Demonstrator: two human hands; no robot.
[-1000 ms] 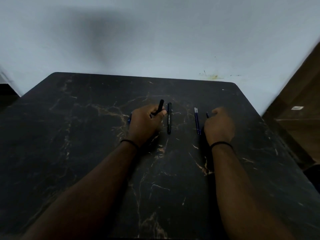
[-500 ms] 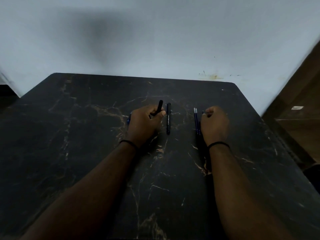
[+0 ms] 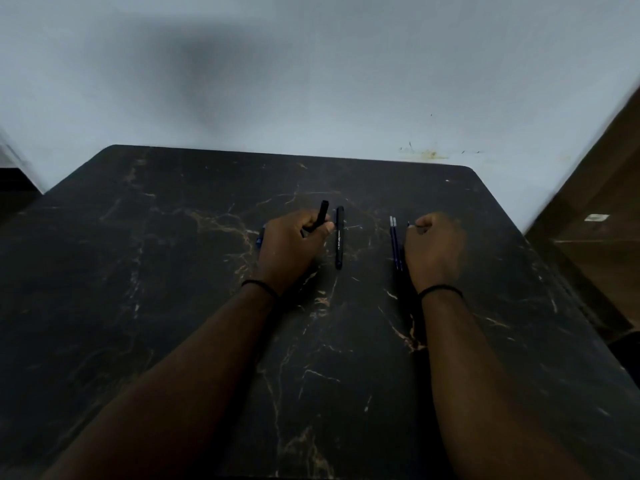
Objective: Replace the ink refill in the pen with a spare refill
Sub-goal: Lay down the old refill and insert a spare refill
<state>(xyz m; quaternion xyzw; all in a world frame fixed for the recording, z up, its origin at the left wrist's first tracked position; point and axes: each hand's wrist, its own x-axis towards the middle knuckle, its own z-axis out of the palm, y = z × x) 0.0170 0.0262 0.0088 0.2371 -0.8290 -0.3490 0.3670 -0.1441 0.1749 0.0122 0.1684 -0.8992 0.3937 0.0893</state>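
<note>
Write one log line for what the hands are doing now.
left hand: holding black pen | right hand: closed beside blue refills | second pen: on table

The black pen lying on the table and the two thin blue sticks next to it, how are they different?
The black pen is thick and black; the blue refills are thin and blue. The pen lies alone near the left hand; the refills lie as a side-by-side pair next to the right hand. The pen has small print on its barrel; the refills show none. Both lie flat on the dark marble table, pointing away from the person, untouched.
</note>
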